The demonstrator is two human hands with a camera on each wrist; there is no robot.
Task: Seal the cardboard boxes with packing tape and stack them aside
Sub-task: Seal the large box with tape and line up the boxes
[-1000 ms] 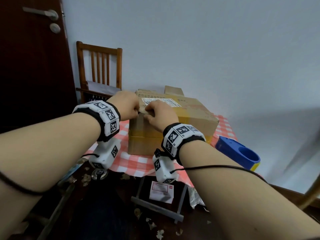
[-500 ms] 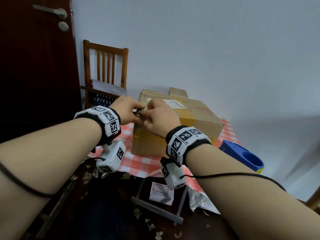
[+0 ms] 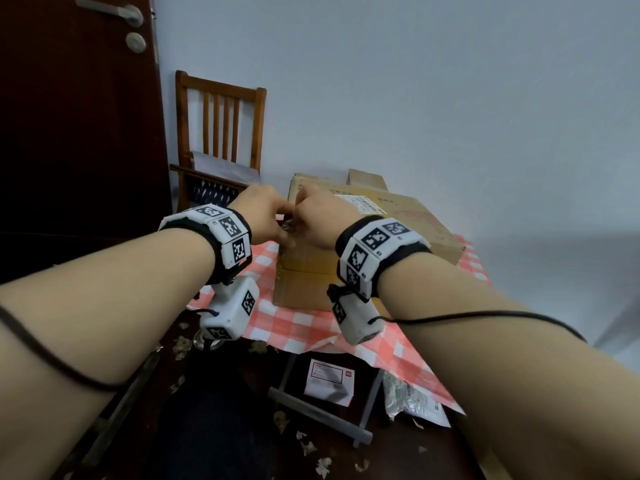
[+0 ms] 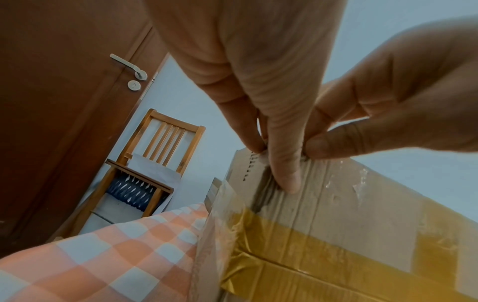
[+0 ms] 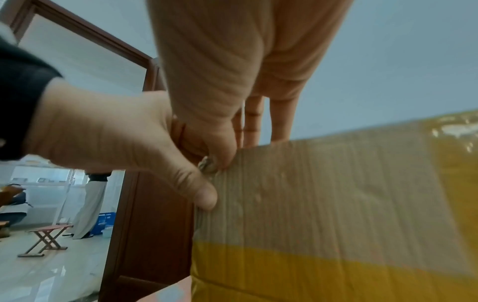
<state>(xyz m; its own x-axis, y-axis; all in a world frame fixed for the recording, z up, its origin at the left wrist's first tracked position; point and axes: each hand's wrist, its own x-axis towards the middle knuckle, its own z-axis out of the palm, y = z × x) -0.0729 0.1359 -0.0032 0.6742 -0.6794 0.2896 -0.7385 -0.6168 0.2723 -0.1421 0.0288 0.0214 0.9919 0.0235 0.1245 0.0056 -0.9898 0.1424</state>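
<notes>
Because both hands meet at the near left top corner of the cardboard box (image 3: 363,233), I judge the work here is on a small crumpled scrap of clear tape (image 5: 207,165) at that corner, either picking it loose or tearing it, though I cannot tell which.

My left hand (image 3: 263,216) comes in from the left; its fingers (image 4: 284,163) are curled down, the thumb laid flat on the near wall of the box while the others pinch at the top edge. My right hand (image 3: 318,216) sits touching it on the right, fingers (image 5: 214,143) drawn together and clamped on the same scrap, with the remaining ones draped over the top edge. Held this way, one hand would steady the corner while the other pulls.

The box rests on the counter under a red-and-white checked cloth (image 3: 298,320), near its left edge. Its long axis runs from the near left corner away to the far right, toward the wall. It lies flat, top face up, carrying a white shipping label (image 3: 360,202). A yellow tape band (image 4: 323,235) wraps the near wall horizontally.

Behind it stands a smaller box (image 3: 367,178), and a wooden chair (image 3: 218,133) is off to the far left by the dark door (image 3: 76,133).
</notes>
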